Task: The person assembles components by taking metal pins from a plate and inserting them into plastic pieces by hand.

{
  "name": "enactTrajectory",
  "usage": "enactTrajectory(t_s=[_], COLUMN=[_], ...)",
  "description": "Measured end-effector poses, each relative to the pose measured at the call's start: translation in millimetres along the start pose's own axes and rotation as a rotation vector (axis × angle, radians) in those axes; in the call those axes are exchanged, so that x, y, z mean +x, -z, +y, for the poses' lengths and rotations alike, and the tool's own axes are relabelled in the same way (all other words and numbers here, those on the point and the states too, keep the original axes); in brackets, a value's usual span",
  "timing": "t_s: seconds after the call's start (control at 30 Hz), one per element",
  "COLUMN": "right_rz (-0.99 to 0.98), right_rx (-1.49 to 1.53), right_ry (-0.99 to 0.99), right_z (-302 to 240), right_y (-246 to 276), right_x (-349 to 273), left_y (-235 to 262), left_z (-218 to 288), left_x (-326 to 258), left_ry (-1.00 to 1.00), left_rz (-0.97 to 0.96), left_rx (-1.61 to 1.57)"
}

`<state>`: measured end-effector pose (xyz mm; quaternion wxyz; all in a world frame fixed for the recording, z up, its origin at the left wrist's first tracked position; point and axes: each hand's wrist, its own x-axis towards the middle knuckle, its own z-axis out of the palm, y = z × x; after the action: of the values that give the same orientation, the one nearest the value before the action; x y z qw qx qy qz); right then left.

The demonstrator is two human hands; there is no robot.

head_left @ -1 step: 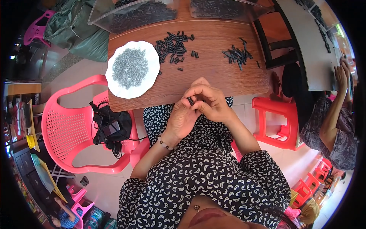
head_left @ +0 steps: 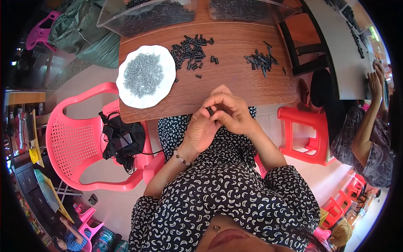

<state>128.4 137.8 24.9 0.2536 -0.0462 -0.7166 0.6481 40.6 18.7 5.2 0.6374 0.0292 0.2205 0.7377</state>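
Note:
Just past the table's near edge, both hands meet around a small black plastic piece (head_left: 210, 111), ridged and tube-like. My left hand (head_left: 198, 133) is closed, pinching it at the fingertips. My right hand (head_left: 236, 112) curls over from the right, thumb and forefinger closed at the same piece; parts of the fingers hide one another. Beyond the hands, a loose heap of short black tubes (head_left: 191, 52) lies on the brown table (head_left: 235, 82). To its left, a white scalloped plate (head_left: 127, 94) carries a pile of small metal springs (head_left: 143, 74). Longer thin black pieces (head_left: 262, 62) form a smaller heap to the right.
Two clear bins (head_left: 147, 19) of black parts stand along the far edge. A pink chair (head_left: 75, 138) with a black bag (head_left: 126, 140) is at left, a red stool (head_left: 304, 136) at right. Another person's arm (head_left: 367, 122) reaches over a grey table (head_left: 336, 50).

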Motion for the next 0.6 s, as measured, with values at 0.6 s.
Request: enactTrajectory(t_s=[0.6], right_rz=[0.119], right_rx=[-0.029], right_ry=[0.011], right_z=[-5], right_y=[6], right_x=[7], left_y=[2], left_z=[2], left_x=[-4], left_ry=[-0.050], left_rz=[0.142], left_rx=[-0.225])
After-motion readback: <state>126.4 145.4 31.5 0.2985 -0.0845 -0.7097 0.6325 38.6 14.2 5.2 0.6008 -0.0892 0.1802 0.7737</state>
